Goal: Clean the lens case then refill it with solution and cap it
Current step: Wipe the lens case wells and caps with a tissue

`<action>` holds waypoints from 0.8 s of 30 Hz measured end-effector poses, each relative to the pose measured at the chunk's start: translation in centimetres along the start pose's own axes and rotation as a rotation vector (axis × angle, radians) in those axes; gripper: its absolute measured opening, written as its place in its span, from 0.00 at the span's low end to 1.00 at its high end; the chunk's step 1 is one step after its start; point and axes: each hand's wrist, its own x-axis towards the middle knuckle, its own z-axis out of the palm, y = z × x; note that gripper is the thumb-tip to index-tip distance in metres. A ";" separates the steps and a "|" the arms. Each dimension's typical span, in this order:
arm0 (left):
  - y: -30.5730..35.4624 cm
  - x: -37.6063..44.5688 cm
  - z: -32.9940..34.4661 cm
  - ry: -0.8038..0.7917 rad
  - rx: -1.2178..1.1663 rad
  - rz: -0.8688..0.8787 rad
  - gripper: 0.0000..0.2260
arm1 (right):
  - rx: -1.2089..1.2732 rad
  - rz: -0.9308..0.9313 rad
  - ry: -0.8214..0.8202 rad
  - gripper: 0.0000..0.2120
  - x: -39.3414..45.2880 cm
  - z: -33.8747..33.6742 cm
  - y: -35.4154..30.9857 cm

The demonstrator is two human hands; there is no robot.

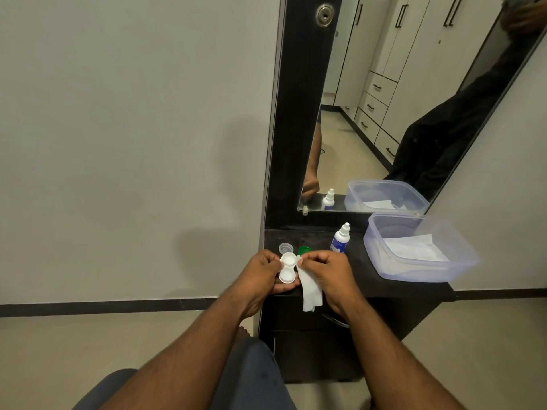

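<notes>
- Now the wiping step looks in hand: both caps are off, so next the tissue must go into each well.
- Left hand (260, 272) grips the lens case (287, 267) above the worktop (384, 287) edge.
- Right hand (322, 269) pinches a tissue (309, 287), apparently touching the case rim.
- Solution bottle (340, 239) stands capped just behind.

1 head-worn wide-angle view, looking forward and down, close above both hands, facing wall and mirror (384, 99)

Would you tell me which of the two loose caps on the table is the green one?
The green cap is the one nearer the bottle, partly hidden behind the right hand; the clear cap lies to its left, above the left hand.
</notes>
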 end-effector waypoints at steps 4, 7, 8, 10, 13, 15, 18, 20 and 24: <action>-0.1 0.2 -0.2 -0.012 0.006 -0.009 0.03 | 0.013 0.005 0.012 0.03 0.1 0.0 0.1; -0.1 0.4 -0.3 -0.007 -0.002 -0.011 0.03 | -0.026 -0.016 -0.001 0.03 0.0 0.1 0.2; -0.1 0.4 -0.3 -0.005 -0.011 -0.007 0.03 | -0.051 -0.027 -0.032 0.03 -0.1 0.1 0.3; -0.2 0.5 -0.3 -0.006 -0.003 -0.003 0.03 | -0.058 -0.044 -0.061 0.02 -0.2 0.1 0.4; -0.1 0.4 -0.3 -0.013 0.014 -0.009 0.03 | -0.020 -0.067 -0.021 0.03 -0.4 0.0 0.2; 0.0 0.4 -0.3 -0.007 0.018 -0.004 0.03 | -0.045 -0.109 -0.048 0.04 -0.6 0.0 0.2; 0.0 0.4 -0.2 -0.002 0.025 -0.002 0.03 | -0.040 -0.134 -0.078 0.04 -0.7 -0.3 0.2; 0.0 0.3 -0.1 -0.001 0.035 -0.004 0.03 | -0.071 -0.180 -0.060 0.07 -0.8 -0.4 0.4; 0.0 0.3 -0.1 0.010 0.069 0.029 0.03 | -0.177 -0.290 -0.074 0.12 -1.2 -0.3 0.5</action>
